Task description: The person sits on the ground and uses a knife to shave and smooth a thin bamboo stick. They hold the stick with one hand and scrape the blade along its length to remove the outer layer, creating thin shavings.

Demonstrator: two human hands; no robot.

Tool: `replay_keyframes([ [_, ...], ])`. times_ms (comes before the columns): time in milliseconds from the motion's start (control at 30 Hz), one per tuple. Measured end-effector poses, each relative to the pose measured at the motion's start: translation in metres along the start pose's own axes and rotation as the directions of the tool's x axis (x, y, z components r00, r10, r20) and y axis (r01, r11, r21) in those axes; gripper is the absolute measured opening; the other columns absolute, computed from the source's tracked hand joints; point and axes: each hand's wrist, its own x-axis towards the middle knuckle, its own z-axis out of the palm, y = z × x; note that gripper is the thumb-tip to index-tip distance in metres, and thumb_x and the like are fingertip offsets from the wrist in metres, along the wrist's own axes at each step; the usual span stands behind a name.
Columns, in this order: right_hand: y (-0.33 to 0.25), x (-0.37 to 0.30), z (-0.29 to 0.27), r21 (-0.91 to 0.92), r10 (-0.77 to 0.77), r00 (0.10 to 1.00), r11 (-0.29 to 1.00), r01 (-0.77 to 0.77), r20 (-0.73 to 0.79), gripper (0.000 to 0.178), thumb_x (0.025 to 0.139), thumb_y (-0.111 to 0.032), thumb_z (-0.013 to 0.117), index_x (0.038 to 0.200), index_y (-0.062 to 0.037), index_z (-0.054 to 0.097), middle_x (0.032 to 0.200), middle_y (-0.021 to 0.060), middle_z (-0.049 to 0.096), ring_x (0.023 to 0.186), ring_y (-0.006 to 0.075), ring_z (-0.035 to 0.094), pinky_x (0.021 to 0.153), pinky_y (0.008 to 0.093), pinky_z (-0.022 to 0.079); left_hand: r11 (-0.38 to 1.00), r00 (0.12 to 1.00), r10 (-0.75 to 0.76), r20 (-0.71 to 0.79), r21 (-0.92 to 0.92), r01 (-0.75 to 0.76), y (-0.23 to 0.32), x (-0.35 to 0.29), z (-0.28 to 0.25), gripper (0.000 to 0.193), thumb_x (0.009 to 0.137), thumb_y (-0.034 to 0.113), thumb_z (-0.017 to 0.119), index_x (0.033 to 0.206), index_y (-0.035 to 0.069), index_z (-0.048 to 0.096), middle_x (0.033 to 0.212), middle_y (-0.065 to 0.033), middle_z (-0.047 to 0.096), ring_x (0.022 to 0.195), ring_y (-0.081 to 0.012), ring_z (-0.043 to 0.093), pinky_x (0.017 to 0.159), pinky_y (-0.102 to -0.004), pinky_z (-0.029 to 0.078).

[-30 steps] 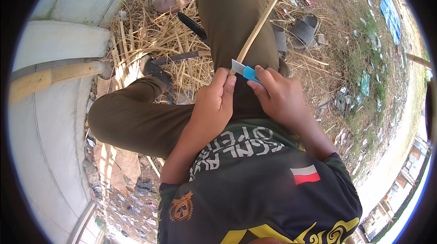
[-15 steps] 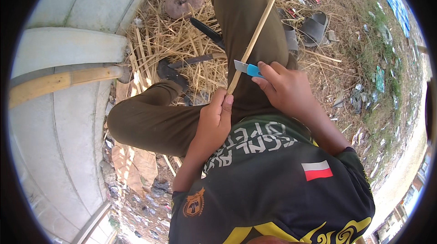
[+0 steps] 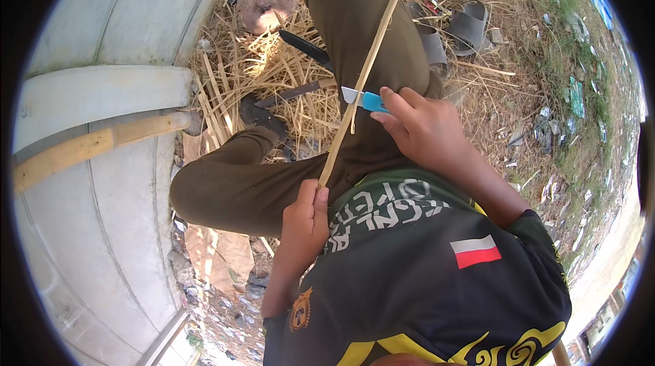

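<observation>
A long pale bamboo strip (image 3: 374, 54) runs slantwise over my thigh, its upper end passing out of view. My left hand (image 3: 306, 219) is closed round its lower end, close to my shirt. In my right hand (image 3: 424, 120) I grip a utility knife (image 3: 374, 102) with a light blue handle. Its blade lies across the strip, touching it. A thin curled shaving (image 3: 353, 122) hangs from the strip just below the blade.
Straw-like bamboo scraps (image 3: 225, 79) cover the ground ahead. Among them lie a dark blade (image 3: 305, 49), a wooden-handled tool (image 3: 295, 93) and a round brownish block (image 3: 267, 8). Grey sandals (image 3: 468, 29) lie to the right. A pale wall (image 3: 102, 229) with a bamboo pole (image 3: 102, 144) stands left.
My left hand has drawn the strip down and toward my body, away from the knife. The right hand with the knife has moved slightly left. A shaving now hangs below the blade.
</observation>
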Motion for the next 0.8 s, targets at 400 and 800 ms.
replay_keyframes([
  [400,-0.004,-0.011,0.004,0.087,-0.032,0.998,0.996,0.037,-0.054,0.039,0.091,-0.029,0.078,0.119,-0.0038,0.067,0.076,0.0058,0.058,0.054,0.0237,0.061,0.046,0.0381,0.047,0.947,0.978,-0.208,0.018,0.256,0.196,0.006,-0.069,-0.055,0.029,0.112,0.031,0.048,0.108,0.003,0.058,0.066,-0.0179,0.057,0.057,-0.0375,0.06,0.054,-0.0444,0.042],
  [800,-0.015,-0.01,0.015,0.186,-0.123,0.985,0.972,0.144,-0.118,0.042,0.089,-0.027,0.081,0.117,0.0003,0.065,0.077,0.0066,0.059,0.054,0.0231,0.061,0.046,0.0372,0.045,0.912,0.942,-0.335,-0.013,0.245,0.328,0.01,-0.123,-0.103,0.046,0.111,0.044,0.047,0.102,0.001,0.06,0.062,-0.0053,0.054,0.055,-0.0139,0.049,0.054,-0.0323,0.038],
])
